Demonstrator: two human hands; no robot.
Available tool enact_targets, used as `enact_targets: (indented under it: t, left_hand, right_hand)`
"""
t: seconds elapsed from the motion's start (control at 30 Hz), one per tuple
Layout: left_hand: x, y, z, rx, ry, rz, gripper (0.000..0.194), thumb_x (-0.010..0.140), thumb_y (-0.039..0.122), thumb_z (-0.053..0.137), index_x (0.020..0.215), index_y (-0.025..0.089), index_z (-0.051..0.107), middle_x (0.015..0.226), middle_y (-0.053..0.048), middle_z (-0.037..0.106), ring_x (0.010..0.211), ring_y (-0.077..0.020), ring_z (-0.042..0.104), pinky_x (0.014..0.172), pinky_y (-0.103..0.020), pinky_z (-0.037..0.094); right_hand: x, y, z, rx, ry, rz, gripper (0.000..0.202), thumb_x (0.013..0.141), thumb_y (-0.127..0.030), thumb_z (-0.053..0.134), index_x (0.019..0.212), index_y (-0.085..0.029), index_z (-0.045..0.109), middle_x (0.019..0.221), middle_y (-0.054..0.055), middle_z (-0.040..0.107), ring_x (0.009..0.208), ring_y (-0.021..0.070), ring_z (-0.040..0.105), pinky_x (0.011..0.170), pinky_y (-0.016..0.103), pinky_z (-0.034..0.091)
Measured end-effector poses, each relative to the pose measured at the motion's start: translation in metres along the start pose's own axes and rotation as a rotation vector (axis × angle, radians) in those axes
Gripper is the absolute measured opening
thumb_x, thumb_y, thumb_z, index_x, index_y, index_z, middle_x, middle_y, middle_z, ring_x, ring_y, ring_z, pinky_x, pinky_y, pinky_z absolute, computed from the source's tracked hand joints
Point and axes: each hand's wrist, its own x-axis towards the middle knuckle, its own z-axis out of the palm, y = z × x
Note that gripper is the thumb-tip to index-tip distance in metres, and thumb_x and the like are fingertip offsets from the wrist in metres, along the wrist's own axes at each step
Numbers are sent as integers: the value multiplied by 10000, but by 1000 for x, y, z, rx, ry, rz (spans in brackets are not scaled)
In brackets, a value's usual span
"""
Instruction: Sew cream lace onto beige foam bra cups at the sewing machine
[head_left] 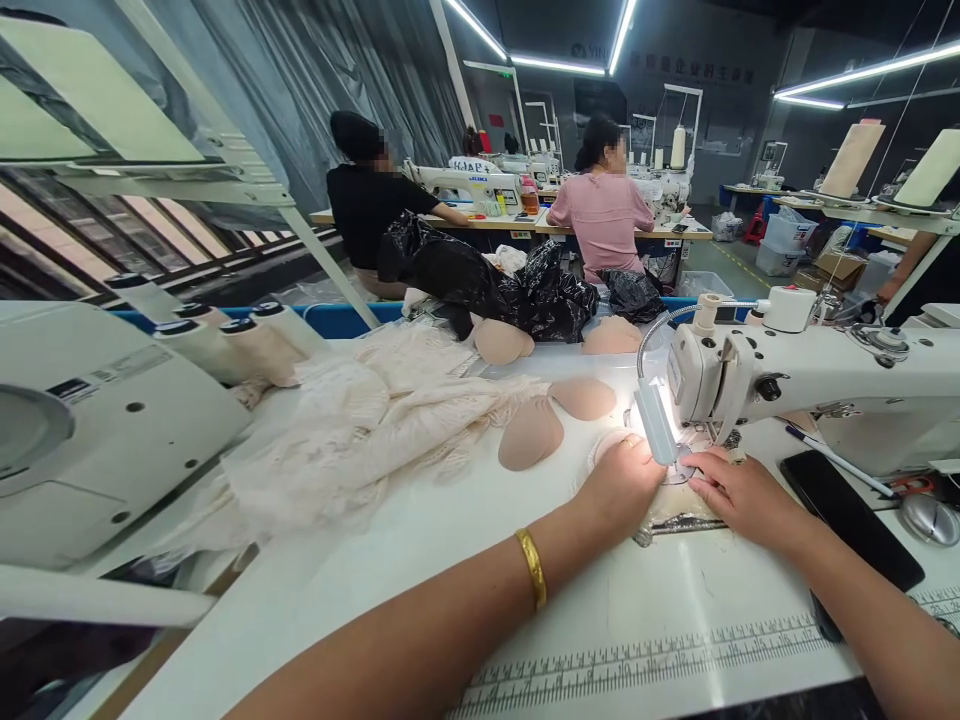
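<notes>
My left hand [626,484], a gold bangle on its wrist, is closed over a beige bra cup [606,446] beside the needle area of a white sewing machine [795,375]. Its fingertips are partly hidden under the grey lamp head [655,425]. From the other side my right hand [742,492] reaches in, thumb and forefinger pinched together at the round metal plate [682,464]; what lies between them is too small to make out. More beige bra cups [531,433] lie on the table to the left of my hands.
Cream lace fabric [352,430] is heaped on the left. Black plastic bags [517,290] sit at the back edge. A black phone [851,515], a pen [840,462] and a computer mouse [928,518] lie right. A ruler strip [645,660] runs along the front. Two people work at machines beyond.
</notes>
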Motion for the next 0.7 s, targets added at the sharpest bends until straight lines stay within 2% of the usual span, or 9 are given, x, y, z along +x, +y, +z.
enact_targets:
  t: [0.17, 0.3, 0.37, 0.43, 0.5, 0.6, 0.7]
  left_hand:
    - [5, -1, -9, 34, 30, -121, 118, 941, 154, 568, 858, 179, 648, 964, -78, 697, 915, -245, 621, 809, -369, 477]
    - [9, 1, -16, 65, -107, -160, 167, 999, 314, 567, 953, 206, 686, 1039, -72, 712, 1025, -273, 635, 843, -398, 468]
    - [9, 6, -19, 143, -188, -172, 136, 968, 278, 594, 933, 195, 696, 1028, -98, 706, 1014, -294, 634, 783, -400, 465]
    - [4, 13, -22, 189, -247, -174, 30, 846, 189, 696, 860, 163, 697, 955, -124, 690, 943, -302, 632, 707, -383, 456]
    - [-5, 22, -26, 217, -277, -174, 101, 728, 119, 753, 808, 133, 692, 882, -140, 664, 862, -293, 620, 647, -366, 448]
    - [-23, 35, -32, 275, -328, -196, 138, 710, 77, 729, 843, 109, 713, 854, -153, 646, 788, -268, 599, 594, -344, 446]
    - [-38, 46, -38, 291, -402, -238, 220, 736, 46, 690, 940, 106, 743, 930, -166, 675, 823, -262, 619, 622, -331, 477]
  right_hand:
    - [-1, 1, 1, 1, 5, -2, 325, 1059, -369, 412, 1270, -279, 643, 1081, 69, 732, 827, 247, 646, 737, 391, 524]
    - [-1, 1, 0, -3, 9, -10, 311, 1059, -379, 411, 1250, -286, 637, 1091, 67, 729, 866, 258, 656, 754, 406, 531]
    - [0, 1, 0, -4, 8, -2, 310, 1062, -398, 403, 1239, -290, 633, 1068, 62, 721, 867, 259, 657, 757, 412, 535]
    - [-1, 1, -1, 0, 9, 20, 312, 1063, -423, 403, 1232, -293, 632, 983, 48, 701, 825, 252, 651, 749, 410, 536]
    - [-1, 1, -2, 7, 6, 42, 317, 1060, -443, 413, 1232, -295, 634, 898, 30, 664, 760, 237, 638, 732, 401, 532]
    - [-1, 2, -2, 17, -8, 58, 331, 1054, -457, 420, 1242, -298, 642, 869, 18, 635, 709, 222, 624, 716, 391, 525]
    - [0, 4, -4, 30, -29, 77, 355, 1046, -468, 428, 1265, -297, 649, 915, 25, 654, 728, 224, 632, 729, 396, 532]
